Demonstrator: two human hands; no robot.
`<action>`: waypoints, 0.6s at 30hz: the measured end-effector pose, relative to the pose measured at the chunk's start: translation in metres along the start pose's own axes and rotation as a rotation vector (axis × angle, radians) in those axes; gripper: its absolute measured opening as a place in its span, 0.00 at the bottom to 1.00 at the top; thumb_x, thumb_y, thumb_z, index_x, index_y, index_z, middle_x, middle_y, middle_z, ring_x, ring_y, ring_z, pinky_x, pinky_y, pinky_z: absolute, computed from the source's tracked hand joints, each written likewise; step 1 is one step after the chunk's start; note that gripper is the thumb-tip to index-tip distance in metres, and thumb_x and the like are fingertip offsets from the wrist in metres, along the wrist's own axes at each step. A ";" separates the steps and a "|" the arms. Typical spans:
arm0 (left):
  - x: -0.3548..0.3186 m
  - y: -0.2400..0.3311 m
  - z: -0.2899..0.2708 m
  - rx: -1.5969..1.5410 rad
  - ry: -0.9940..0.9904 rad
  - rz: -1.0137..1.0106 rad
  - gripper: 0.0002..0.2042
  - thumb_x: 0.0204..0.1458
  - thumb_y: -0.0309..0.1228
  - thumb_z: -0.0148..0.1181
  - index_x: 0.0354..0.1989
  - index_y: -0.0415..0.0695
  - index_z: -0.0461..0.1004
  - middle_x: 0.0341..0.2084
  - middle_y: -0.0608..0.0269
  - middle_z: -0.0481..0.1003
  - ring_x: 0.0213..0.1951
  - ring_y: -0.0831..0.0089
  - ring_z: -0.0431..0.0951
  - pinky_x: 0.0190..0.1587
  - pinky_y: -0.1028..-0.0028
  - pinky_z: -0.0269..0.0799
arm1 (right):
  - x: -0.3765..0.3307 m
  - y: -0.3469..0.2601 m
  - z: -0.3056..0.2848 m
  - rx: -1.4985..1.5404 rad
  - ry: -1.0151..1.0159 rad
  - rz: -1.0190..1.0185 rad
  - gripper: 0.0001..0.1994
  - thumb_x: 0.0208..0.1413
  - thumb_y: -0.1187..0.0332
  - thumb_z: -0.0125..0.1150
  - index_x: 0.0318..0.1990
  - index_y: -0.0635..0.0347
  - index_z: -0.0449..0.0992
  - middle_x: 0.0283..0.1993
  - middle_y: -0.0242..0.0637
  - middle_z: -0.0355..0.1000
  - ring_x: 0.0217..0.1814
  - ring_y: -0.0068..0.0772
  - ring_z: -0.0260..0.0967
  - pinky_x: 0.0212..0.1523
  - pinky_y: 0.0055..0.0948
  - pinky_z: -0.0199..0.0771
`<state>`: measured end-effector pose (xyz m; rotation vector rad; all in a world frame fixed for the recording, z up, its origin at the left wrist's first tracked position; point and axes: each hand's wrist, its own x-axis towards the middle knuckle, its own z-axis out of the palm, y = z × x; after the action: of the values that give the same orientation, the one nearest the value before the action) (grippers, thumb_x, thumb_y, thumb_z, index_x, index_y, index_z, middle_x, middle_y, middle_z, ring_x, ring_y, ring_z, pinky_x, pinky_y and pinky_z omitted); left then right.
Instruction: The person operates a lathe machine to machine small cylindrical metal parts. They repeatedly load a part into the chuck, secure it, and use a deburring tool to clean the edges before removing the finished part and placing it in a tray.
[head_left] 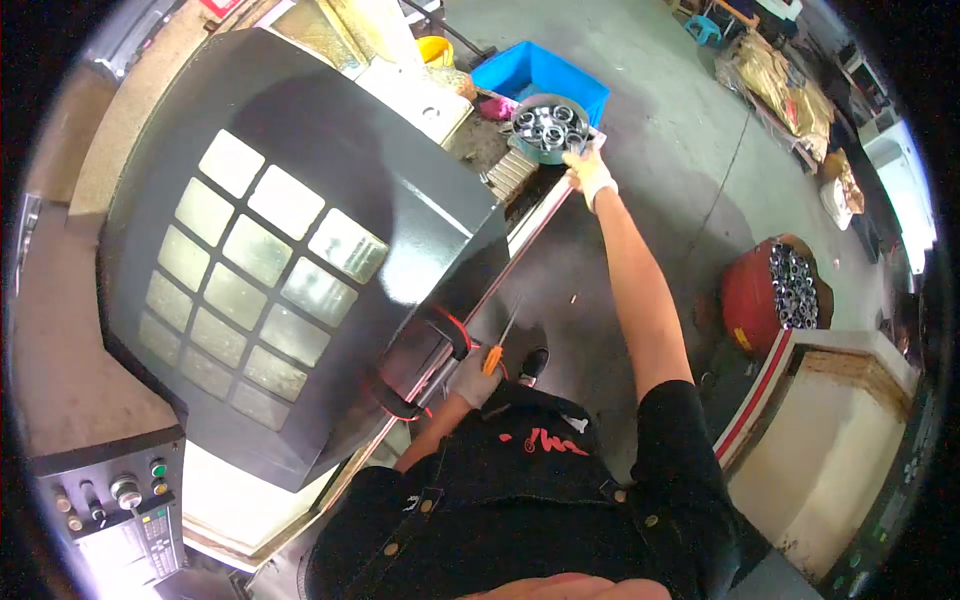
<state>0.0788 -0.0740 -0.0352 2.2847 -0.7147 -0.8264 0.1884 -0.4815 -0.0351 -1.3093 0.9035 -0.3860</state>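
Observation:
My left hand [472,382], in a light glove, is closed around the orange handle of a screwdriver-like tool [493,360] beside the machine door. The tool's thin shaft points up and away. My right arm is stretched far forward. The gloved right hand [592,178] is at the near right rim of a round green-grey basin [545,156] filled with shiny metal rings [548,128]. Its fingers are bent together against the rings at the edge; whether one is between them is too small to make out.
A large dark machine door [400,190] with window panes and a red-black handle [450,332] stands at my left. Its control panel [120,500] is at lower left. Behind the basin sits a blue bin [590,95]. A red drum [750,295] of metal parts stands at right.

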 end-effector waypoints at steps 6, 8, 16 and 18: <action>0.014 0.013 0.011 -0.023 -0.135 0.061 0.19 0.43 0.34 0.53 0.46 0.45 0.65 0.36 0.46 0.72 0.40 0.50 0.72 0.41 0.60 0.68 | -0.054 0.025 0.003 -0.494 -0.038 -0.362 0.30 0.49 0.57 0.54 0.59 0.59 0.56 0.45 0.53 0.67 0.50 0.48 0.65 0.50 0.38 0.63; 0.019 0.040 0.010 0.017 -0.194 0.105 0.19 0.43 0.34 0.53 0.45 0.45 0.65 0.35 0.45 0.72 0.40 0.49 0.72 0.41 0.60 0.68 | -0.096 0.089 -0.035 -0.547 -0.050 -0.437 0.31 0.51 0.57 0.53 0.60 0.60 0.55 0.58 0.51 0.59 0.61 0.46 0.55 0.56 0.35 0.59; 0.056 0.119 0.065 0.213 -0.461 0.423 0.18 0.43 0.32 0.54 0.45 0.43 0.65 0.33 0.43 0.72 0.38 0.46 0.72 0.40 0.57 0.68 | -0.388 0.352 -0.205 0.351 0.373 0.748 0.16 0.49 0.58 0.55 0.45 0.51 0.66 0.38 0.30 0.67 0.28 0.29 0.64 0.27 0.29 0.65; 0.042 0.198 0.076 0.236 -0.661 0.616 0.16 0.44 0.31 0.53 0.43 0.44 0.65 0.31 0.44 0.72 0.36 0.47 0.72 0.38 0.57 0.68 | -0.466 0.410 -0.240 0.411 0.547 0.869 0.15 0.52 0.58 0.52 0.44 0.55 0.67 0.37 0.33 0.65 0.33 0.31 0.66 0.25 0.27 0.64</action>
<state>-0.0008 -0.2616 0.0366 1.7651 -1.7756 -1.2243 -0.3760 -0.2043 -0.2550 -0.3446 1.6454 -0.2145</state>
